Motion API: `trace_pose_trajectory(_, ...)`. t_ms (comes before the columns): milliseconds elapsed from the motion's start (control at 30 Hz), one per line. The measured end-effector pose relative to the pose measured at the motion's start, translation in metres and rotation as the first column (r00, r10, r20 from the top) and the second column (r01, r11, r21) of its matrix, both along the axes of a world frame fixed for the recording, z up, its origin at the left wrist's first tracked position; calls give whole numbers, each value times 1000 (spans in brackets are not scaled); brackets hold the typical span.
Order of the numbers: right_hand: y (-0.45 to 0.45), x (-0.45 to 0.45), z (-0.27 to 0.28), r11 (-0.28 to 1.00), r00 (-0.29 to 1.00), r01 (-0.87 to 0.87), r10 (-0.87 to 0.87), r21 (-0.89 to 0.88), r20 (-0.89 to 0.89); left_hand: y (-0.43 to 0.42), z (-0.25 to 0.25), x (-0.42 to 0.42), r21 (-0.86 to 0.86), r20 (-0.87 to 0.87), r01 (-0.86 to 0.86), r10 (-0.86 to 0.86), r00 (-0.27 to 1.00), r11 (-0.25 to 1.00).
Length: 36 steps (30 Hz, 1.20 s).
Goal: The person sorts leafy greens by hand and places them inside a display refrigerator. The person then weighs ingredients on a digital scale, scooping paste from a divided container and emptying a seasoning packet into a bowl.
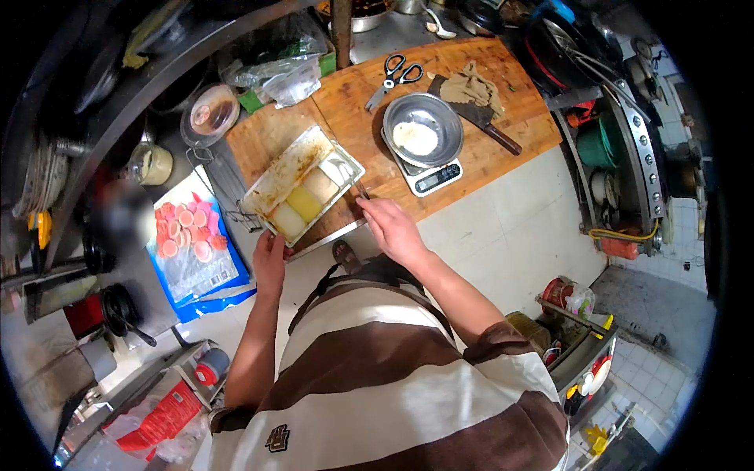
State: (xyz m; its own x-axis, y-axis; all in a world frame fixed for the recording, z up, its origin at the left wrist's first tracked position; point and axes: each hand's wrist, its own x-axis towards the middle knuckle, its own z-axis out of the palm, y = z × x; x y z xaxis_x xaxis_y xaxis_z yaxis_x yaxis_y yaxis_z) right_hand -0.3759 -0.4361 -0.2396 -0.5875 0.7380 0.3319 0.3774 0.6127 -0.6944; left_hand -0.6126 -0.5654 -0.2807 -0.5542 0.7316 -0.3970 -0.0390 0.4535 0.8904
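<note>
A white seasoning box (355, 174) with stained inner walls lies tilted on the wooden board. White and yellow contents fill its compartments, and a pale spoon (338, 167) rests at its right end. My left hand (269, 259) is closed on the near left corner of the box. Beside the box's right end, my right hand (390, 229) has its fingers pinched at a thin dark piece, too small to name. To the right, a steel bowl (445, 129) holding white powder stands on a digital kitchen scale (434, 182).
Scissors (386, 81) and a cleaver (495, 132) with a brown cloth (473, 88) lie on the cutting board (526, 102). Left are a blue-edged bag of pink-red round slices (188, 228), a wire rack (217, 182) and a jar (153, 163). A stove (640, 141) stands right.
</note>
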Motion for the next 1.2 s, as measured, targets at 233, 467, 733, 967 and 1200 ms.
trace_pose_trajectory(233,9,-11,-6,957,987,95,-126,-275,-96,4,-4,-6,1,9,2,-2,1000,1000)
trace_pose_trajectory(467,14,-16,-42,653,925,32,-305,-756,-225,4,3,0,-37,-36,-2,1,999,999)
trace_pose_trajectory(733,32,80,-39,849,764,527,-455,-37,458,3,-1,-2,-57,-51,16,-19,999,998)
trace_pose_trajectory(967,50,98,-39,837,642,547,-419,-1,642,3,0,-1,-63,-64,19,-23,998,998)
trace_pose_trajectory(1200,67,102,-19,935,499,355,-199,10,843,2,-8,-4,-42,-41,25,-26,999,999)
